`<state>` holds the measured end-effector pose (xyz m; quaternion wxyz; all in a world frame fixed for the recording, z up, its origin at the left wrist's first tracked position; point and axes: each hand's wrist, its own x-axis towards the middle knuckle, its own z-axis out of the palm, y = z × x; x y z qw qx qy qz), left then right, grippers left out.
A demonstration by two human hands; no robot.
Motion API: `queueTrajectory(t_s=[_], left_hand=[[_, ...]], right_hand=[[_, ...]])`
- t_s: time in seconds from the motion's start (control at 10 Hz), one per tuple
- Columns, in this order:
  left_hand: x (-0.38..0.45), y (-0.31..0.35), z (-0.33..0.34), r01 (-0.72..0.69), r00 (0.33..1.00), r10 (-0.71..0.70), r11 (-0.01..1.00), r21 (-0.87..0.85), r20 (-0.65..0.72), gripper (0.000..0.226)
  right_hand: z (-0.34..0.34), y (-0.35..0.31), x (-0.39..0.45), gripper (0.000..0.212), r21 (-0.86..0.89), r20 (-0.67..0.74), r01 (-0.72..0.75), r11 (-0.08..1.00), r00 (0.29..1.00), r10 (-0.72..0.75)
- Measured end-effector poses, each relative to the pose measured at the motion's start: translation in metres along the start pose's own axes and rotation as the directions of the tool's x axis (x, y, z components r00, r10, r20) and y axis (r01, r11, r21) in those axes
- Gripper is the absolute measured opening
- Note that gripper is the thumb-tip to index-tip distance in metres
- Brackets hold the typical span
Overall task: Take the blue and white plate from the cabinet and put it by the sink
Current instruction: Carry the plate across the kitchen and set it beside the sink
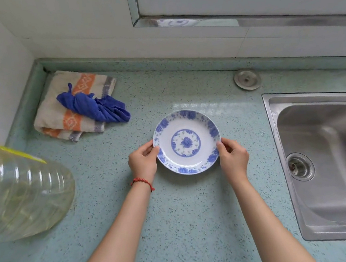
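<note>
A round blue and white plate (187, 142) with a flower pattern sits face up on the pale green speckled counter (177, 216), left of the steel sink (331, 162). My left hand (143, 162) grips the plate's left rim, thumb on top. On the opposite rim my right hand (233, 156) holds it the same way. A red bead bracelet circles my left wrist. Whether the plate rests fully on the counter or hovers just above it is unclear.
A folded orange-striped towel (67, 119) with a twisted blue cloth (96, 106) on it lies at the back left. A large clear plastic bottle (22, 197) stands at the left edge. A round metal cap (247, 79) sits behind the sink, under a window frame.
</note>
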<state>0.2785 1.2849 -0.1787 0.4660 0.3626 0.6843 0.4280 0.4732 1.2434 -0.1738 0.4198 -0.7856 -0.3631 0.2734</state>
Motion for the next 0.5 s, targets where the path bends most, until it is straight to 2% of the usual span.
queueTrajectory(t_s=[0.3, 0.4, 0.5], left_hand=[[0.012, 0.011, 0.008, 0.014, 1.0, -0.014, 1.0, 0.01, 0.012, 0.032], [0.01, 0.011, 0.003, -0.026, 1.0, 0.027, 0.996, 0.089, -0.01, 0.035], [-0.003, 0.014, -0.009, -0.135, 0.99, 0.137, 0.98, 0.146, -0.006, 0.036]], right_hand=[[0.004, -0.012, 0.014, 0.022, -0.019, 0.017, -0.008, 1.0, 1.0, 0.008], [0.0, -0.012, 0.01, 0.033, -0.02, 0.049, -0.016, 1.0, 0.999, 0.017], [-0.009, -0.014, -0.002, 0.037, -0.041, 0.038, -0.014, 0.999, 0.999, 0.016]])
